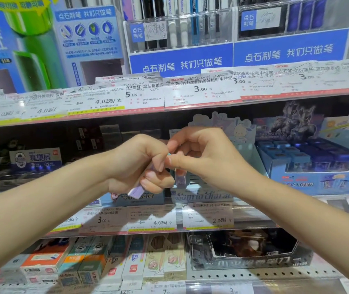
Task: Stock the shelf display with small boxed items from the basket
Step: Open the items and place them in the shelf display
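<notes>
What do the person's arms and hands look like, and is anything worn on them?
Both forearms are bare as far as the view shows: no sleeves, watch or bracelet. The left hand and the right hand wear no gloves, and no rings show. The nails are short and look unpainted.

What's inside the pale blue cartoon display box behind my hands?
Only a lilac-white small box shows inside the pale blue cartoon display box; the right hand and left hand cover the rest.

Small box: a pale purple carton (136,191) was tilted, its near end poking out below curled fingers, centre scene.
Display tray: a pastel cartoon-printed carton (201,195) stood just behind, mid-shelf.
</notes>
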Motion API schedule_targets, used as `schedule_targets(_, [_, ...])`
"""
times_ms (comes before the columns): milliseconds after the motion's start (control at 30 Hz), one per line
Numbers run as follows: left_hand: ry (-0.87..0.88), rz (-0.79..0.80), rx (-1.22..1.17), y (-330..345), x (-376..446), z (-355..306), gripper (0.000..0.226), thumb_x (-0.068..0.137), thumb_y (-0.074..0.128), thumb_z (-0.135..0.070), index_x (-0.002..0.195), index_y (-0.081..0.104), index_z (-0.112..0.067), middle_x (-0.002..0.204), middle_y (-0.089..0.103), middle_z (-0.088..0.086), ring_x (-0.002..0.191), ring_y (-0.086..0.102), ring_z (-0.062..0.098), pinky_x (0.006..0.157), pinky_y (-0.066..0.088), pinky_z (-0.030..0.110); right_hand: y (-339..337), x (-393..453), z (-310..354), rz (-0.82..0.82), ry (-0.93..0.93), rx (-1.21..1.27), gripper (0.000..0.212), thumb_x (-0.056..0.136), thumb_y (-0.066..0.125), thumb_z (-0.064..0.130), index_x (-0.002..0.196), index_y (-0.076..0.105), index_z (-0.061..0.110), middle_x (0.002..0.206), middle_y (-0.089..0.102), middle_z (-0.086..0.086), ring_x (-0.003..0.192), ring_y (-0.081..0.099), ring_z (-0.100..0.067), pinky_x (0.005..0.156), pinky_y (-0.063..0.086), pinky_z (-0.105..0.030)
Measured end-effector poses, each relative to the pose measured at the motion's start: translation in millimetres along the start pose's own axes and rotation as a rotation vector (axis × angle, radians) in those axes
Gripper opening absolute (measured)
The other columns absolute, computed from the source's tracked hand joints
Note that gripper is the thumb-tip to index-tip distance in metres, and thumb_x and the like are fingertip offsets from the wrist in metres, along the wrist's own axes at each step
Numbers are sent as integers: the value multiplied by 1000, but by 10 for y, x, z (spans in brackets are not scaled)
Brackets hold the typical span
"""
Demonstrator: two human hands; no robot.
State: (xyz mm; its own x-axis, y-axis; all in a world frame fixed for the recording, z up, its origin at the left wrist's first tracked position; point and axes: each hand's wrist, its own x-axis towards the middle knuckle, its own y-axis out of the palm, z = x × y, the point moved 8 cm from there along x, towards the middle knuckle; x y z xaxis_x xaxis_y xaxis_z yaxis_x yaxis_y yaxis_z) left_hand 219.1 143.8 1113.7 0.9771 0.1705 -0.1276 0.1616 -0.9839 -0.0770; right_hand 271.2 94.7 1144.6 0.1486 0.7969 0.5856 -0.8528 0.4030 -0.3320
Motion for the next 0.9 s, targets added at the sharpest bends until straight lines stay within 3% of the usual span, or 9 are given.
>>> schedule_targets(100, [39,32,-25,60,2,-13,20,39,43,-5,58,50,-9,51,49,3,39,25,9,37,18,16,6,14,1,11,3,11,14,74,70,3,76,60,13,68,58,-1,63,52,-18,59,48,-29])
schedule_targets(167, [82,-9,-16,28,3,-31,25,40,42,-2,63,49,-6,54,47,5,45,35,14,41,29,20,10,14,17,52,-1,10,15,77,67,1,79,59,13,72,59,0,67,53,-16,64,48,-27])
schedule_targets(267, [189,-173,144,-164,16,-102,42,46,52,-12,85,54,2,76,53,21,63,48,21,58,45,27,-115,19,34,38,1,82,11,81,61,-1,84,58,9,78,63,-7,70,60,-14,68,51,-25])
schedule_targets(333, [313,-310,239,-305,-6,-212,40,47,57,-25,77,59,1,74,61,15,64,53,19,58,44,26,-294,33,16,-54,2,128,13,80,60,-3,82,59,10,78,65,-6,71,63,-12,72,55,-25])
schedule_targets(467, [493,-428,801,-313,-86,-363,24,65,48,-19,83,61,-11,71,58,1,60,48,4,56,37,14,-544,33,-94,-161,10,66,21,79,61,-5,77,59,16,77,62,1,65,63,-3,70,55,-15])
schedule_targets(533, [464,-379,1094,-279,-70,-287,37,65,44,-23,98,60,-18,93,60,-2,79,52,-2,71,40,11,-617,33,-153,-188,9,-100,24,79,63,-2,77,59,22,78,62,9,65,62,-1,72,52,-12])
schedule_targets(633, [361,-256,1280,-266,0,-89,57,62,37,-37,115,56,-27,122,58,-5,112,54,10,98,41,28,-669,60,-238,-235,-22,-298,27,79,64,-1,79,57,25,81,61,4,69,60,-8,67,46,-7])
schedule_targets(767, [272,-267,1204,-329,22,-42,46,60,39,-44,101,44,-65,126,57,-14,115,55,7,98,46,39,-642,130,-381,-234,-22,-414,17,79,64,-1,86,61,15,89,58,-7,72,60,-17,68,46,-7])
schedule_targets(900, [270,-249,1248,-300,17,-56,54,69,49,-31,97,36,-74,114,55,-26,111,56,5,97,48,36,-608,177,-453,-197,13,-433,13,80,64,0,93,65,1,89,56,-5,70,54,-4,66,45,-5])
